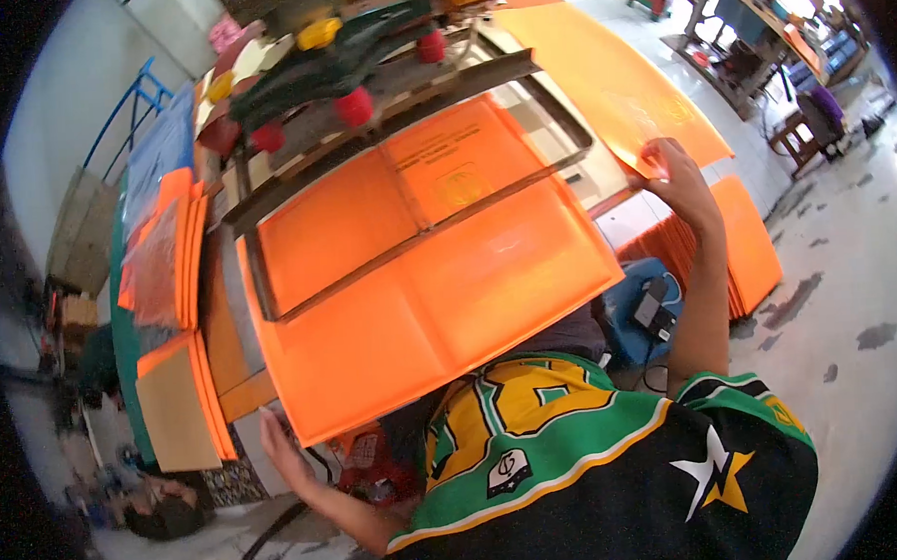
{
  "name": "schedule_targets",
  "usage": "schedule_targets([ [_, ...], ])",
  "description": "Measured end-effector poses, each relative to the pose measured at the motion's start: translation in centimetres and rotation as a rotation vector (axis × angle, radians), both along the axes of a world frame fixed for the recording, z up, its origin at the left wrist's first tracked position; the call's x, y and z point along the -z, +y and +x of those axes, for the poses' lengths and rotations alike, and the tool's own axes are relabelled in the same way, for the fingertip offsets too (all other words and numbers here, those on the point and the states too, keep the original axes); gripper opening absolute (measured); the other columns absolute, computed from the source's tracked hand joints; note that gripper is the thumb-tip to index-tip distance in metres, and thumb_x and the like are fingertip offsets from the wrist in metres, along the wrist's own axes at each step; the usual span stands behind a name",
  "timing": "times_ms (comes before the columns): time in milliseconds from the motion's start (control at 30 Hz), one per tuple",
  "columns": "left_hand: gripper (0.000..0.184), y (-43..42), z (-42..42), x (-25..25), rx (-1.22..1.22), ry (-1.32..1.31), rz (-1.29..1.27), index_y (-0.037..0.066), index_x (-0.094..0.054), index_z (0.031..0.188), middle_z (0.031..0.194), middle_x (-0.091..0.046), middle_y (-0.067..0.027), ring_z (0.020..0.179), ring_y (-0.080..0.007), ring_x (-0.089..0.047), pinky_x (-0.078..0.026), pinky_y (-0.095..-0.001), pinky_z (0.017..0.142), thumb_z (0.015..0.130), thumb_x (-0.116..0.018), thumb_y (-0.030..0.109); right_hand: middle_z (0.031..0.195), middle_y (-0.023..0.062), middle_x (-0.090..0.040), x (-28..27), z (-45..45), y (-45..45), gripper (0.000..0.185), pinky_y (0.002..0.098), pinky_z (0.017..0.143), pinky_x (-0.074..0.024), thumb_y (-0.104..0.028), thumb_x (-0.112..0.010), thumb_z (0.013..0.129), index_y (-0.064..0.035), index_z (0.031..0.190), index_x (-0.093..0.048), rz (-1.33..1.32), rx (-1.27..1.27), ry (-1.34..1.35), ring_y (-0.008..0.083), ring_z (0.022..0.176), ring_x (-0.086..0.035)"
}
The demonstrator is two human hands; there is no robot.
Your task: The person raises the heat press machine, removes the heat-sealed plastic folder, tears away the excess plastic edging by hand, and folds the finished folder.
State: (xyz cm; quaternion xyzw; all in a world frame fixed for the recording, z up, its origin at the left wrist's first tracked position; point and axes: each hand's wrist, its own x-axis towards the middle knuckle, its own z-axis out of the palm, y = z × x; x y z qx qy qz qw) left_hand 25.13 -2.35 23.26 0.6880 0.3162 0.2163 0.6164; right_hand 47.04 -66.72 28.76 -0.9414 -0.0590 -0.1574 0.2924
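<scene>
Evidently, the edge of a glossy orange-yellow sheet [599,68] is being pinched between thumb and fingertips by the right hand [680,185], at the right side of the work surface. A yellowish emblem, faint under glare, can be made out on that sheet. The left hand [284,449] is held with its fingers extended and loosely spread beside the lower-left corner of an orange folder [440,320]; whether the corner is touched cannot be told.

The folder is laid out flat directly in front of the body, its upper part overlapped by a dark metal frame [314,174]. Dark lettering and a yellow emblem are seen within the right half of the frame, so that part may be judged already marked; no marking can be seen in the left half or on the lower part of the folder.

Farther out, a stack of orange sheets [752,247] is placed low at the right, and plastic-covered orange folders [167,262] are piled at the left, above another pile topped with brown card [179,407]. Several pieces are thus gathered around the frame, but which are finished and which are left cannot be determined.
</scene>
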Motion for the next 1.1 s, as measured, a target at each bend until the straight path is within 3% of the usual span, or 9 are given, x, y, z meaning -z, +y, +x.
schedule_targets([
  [133,0.046,1.4,-0.7,1.2,0.090,-0.004,-0.054,0.005,-0.065,0.100,0.090,-0.065,-0.0012,0.085,-0.0106,-0.060,-0.046,-0.0280,0.076,0.103,-0.053,0.050,0.109,0.0166,-0.065,-1.6,-1.1,2.0,0.035,0.0396,0.095,-0.0482,-0.019,-0.076,0.082,0.0004,0.107,-0.061,-0.055,-0.012,0.011,0.0322,0.105,-0.063],
  [200,0.048,0.7,-0.6,0.5,0.086,-0.040,-0.158,0.005,-0.066,0.104,0.095,-0.068,-0.0023,0.087,-0.0110,-0.063,-0.049,-0.0285,0.077,0.101,-0.056,0.051,0.110,0.0174,-0.066,-2.4,-1.5,2.8,0.036,0.0397,0.095,-0.0478,-0.022,-0.076,0.083,0.0013,0.107,-0.061,-0.050,-0.030,0.012,0.0316,0.106,-0.063],
  [333,0.040,0.7,-0.9,0.6,0.132,-0.146,-0.265,0.004,-0.066,0.104,0.093,-0.067,-0.0007,0.084,-0.0108,-0.062,-0.049,-0.0269,0.072,0.099,-0.062,0.043,0.087,0.0124,-0.067,-3.5,-1.4,3.7,0.028,0.0335,0.077,-0.0493,-0.023,-0.070,0.090,0.0034,0.098,-0.063,0.197,0.028,0.151,0.0181,0.084,-0.063],
  [367,0.036,1.0,-0.8,0.7,0.199,-0.202,-0.324,0.003,-0.066,0.103,0.093,-0.067,-0.0001,0.083,-0.0104,-0.062,-0.049,-0.0259,0.072,0.099,-0.065,0.039,0.082,0.0105,-0.065,-3.1,-1.2,3.5,0.026,0.0325,0.073,-0.0483,-0.022,-0.069,0.091,0.0030,0.095,-0.062,0.189,0.010,0.180,0.0162,0.079,-0.061],
  [467,0.023,-1.0,0.0,-1.7,0.085,-0.172,-0.383,0.004,-0.065,0.101,0.090,-0.065,0.0013,0.083,-0.0089,-0.062,-0.049,-0.0249,0.071,0.097,-0.068,0.027,0.071,0.0063,-0.059,-2.5,-1.3,3.2,0.024,0.0324,0.064,-0.0469,-0.019,-0.067,0.093,0.0013,0.084,-0.057,0.137,-0.081,0.266,0.0142,0.068,-0.056],
  [667,0.012,0.3,-0.3,-0.5,0.256,-0.260,-0.415,0.007,-0.062,0.097,0.090,-0.064,0.0026,0.082,-0.0066,-0.061,-0.049,-0.0223,0.073,0.092,-0.071,0.013,0.075,0.0045,-0.060,-3.3,-2.4,6.4,0.018,0.0302,0.062,-0.0486,-0.012,-0.067,0.092,-0.0027,0.088,-0.053,0.332,-0.132,0.450,0.0130,0.067,-0.057],
  [867,0.019,0.8,-0.6,0.8,0.267,-0.320,-0.493,0.009,-0.058,0.100,0.092,-0.060,0.0044,0.087,-0.0064,-0.059,-0.047,-0.0226,0.080,0.089,-0.073,0.009,0.081,0.0059,-0.067,-1.7,-1.7,5.8,0.023,0.0255,0.060,-0.0475,-0.013,-0.069,0.093,-0.0066,0.097,-0.048,0.372,-0.068,0.471,0.0109,0.067,-0.057],
  [967,0.023,0.3,-0.5,0.3,0.275,-0.294,-0.462,0.010,-0.056,0.101,0.095,-0.058,0.0041,0.092,-0.0074,-0.058,-0.046,-0.0237,0.085,0.088,-0.074,0.008,0.096,0.0116,-0.076,-2.7,-2.0,6.8,0.027,0.0236,0.061,-0.0467,-0.015,-0.069,0.093,-0.0087,0.107,-0.046,0.482,-0.119,0.553,0.0099,0.068,-0.058],
  [1100,0.028,-0.6,-0.2,-0.7,0.297,-0.274,-0.404,0.009,-0.054,0.102,0.097,-0.057,0.0026,0.094,-0.0095,-0.057,-0.046,-0.0254,0.087,0.085,-0.076,0.004,0.089,0.0121,-0.074,-1.0,-1.8,6.2,0.025,0.0250,0.063,-0.0476,-0.011,-0.065,0.094,-0.0063,0.111,-0.047,0.567,-0.089,0.521,0.0119,0.072,-0.062],
])
